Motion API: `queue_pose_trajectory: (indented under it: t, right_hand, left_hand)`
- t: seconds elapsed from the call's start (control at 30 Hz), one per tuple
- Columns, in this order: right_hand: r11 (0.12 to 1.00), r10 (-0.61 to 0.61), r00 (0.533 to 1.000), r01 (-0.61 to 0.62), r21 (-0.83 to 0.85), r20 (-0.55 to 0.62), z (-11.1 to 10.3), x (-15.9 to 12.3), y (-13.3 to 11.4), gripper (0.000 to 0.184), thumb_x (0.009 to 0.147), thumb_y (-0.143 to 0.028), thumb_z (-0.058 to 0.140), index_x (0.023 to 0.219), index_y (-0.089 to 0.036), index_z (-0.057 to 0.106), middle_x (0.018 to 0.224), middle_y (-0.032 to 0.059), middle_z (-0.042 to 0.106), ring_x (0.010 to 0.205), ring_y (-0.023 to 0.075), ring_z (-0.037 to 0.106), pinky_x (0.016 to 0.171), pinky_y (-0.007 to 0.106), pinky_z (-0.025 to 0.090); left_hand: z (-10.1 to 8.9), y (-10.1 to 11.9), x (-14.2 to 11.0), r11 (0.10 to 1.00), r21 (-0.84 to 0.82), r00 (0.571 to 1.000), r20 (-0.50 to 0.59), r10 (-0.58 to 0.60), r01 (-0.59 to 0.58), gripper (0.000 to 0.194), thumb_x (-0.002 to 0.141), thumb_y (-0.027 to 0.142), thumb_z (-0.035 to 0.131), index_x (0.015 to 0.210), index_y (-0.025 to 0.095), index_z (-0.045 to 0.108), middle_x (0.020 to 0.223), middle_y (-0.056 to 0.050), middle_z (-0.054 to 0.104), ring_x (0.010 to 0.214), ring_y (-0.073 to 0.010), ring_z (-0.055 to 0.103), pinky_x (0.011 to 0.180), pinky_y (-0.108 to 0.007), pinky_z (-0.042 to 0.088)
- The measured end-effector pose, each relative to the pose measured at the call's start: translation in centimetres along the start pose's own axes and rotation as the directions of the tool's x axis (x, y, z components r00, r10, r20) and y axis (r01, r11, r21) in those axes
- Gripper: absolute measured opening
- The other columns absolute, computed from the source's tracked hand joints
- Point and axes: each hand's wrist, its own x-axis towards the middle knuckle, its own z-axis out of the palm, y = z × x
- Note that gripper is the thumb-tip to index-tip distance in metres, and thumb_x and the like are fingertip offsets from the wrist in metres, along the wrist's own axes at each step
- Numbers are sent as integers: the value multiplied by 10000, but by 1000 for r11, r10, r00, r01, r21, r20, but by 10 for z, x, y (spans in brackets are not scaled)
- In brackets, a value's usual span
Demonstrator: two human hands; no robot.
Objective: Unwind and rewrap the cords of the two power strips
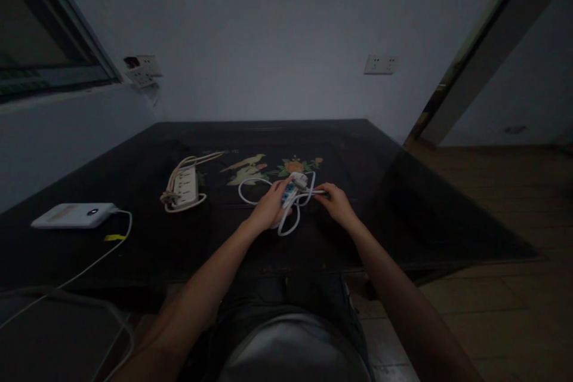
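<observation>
My left hand (270,203) is closed around a white power strip (289,193) with blue parts on its face, just above the table near its middle. A white plug (299,180) rests at the strip's far end. Loops of the strip's white cord (290,231) hang around it, one reaching out to the left and another toward me. On the right, the fingers of my right hand (335,200) pinch a stretch of the same cord beside the strip. The palm side of my left hand is hidden.
The dark table (250,250) bears a painted bird and flowers (293,166). At left lie a second power strip (185,186) with its beige cord bundled and a white device (74,215) on a thin cable. Wall sockets (381,64) sit behind.
</observation>
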Motion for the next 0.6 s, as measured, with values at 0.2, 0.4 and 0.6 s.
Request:
queue_pose_trajectory:
  t: [0.2,0.4,0.6]
  right_hand:
    - [1000,29,1000,-29,4,0,-4,0,1,82,761,-165,628,822,-194,675,804,40,659,804,192,586,721,294,421]
    - [994,97,993,-94,49,-64,-9,1,9,85,746,-176,624,809,-181,681,814,48,668,778,189,610,719,306,448]
    - [994,111,992,-109,28,-63,-10,1,8,95,739,-185,641,819,-175,692,829,63,679,791,200,620,726,316,458]
  left_hand:
    - [7,-11,2,999,42,999,-48,4,-2,696,747,213,609,1395,254,357,1364,-104,463,1152,-271,537,944,-413,455]
    - [2,-27,9,1000,5,989,-146,8,-7,689,710,203,651,1356,256,418,1324,-100,524,1152,-275,544,948,-439,454]
    - [-1,-28,8,999,33,989,-146,0,5,666,710,206,644,1342,244,438,1333,-100,517,1153,-275,545,954,-443,453]
